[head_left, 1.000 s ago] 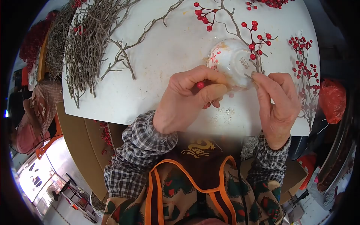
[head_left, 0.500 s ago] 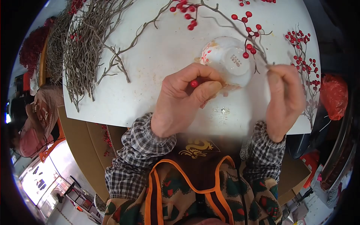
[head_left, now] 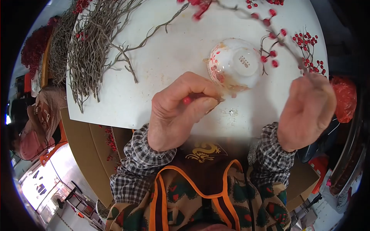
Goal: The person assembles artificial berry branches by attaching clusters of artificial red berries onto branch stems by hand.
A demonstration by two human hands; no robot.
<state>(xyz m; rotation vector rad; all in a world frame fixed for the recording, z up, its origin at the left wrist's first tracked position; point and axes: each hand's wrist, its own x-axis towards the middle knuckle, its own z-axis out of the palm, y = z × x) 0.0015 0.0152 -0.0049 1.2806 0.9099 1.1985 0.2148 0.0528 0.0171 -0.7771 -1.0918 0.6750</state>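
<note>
My left hand [head_left: 173,115] is closed in a pinch, and a red berry [head_left: 187,100] shows between its curled fingers. A thin tip, perhaps the berry's stem, pokes out past the thumb. My right hand [head_left: 306,111], blurred by motion, is closed around the lower end of a berry branch [head_left: 286,44]. The branch runs up and left from that hand, with red berries along it. Between the hands and farther back, an upturned white bowl [head_left: 245,64] with a red pattern rests on the table [head_left: 173,50]. Amber, glue-like residue clings to the bowl's edge.
A pile of bare brown twigs [head_left: 86,57] covers the table's left side. Another berry spray [head_left: 314,65] lies at the right edge. Beyond that edge hangs a red plastic bag [head_left: 343,98]. Cardboard [head_left: 86,142] stands below the table at left.
My right hand has moved right and slightly down, drawing the berry branch with it. My left hand has shifted left and a little nearer to me, away from the bowl, keeping the berry.
</note>
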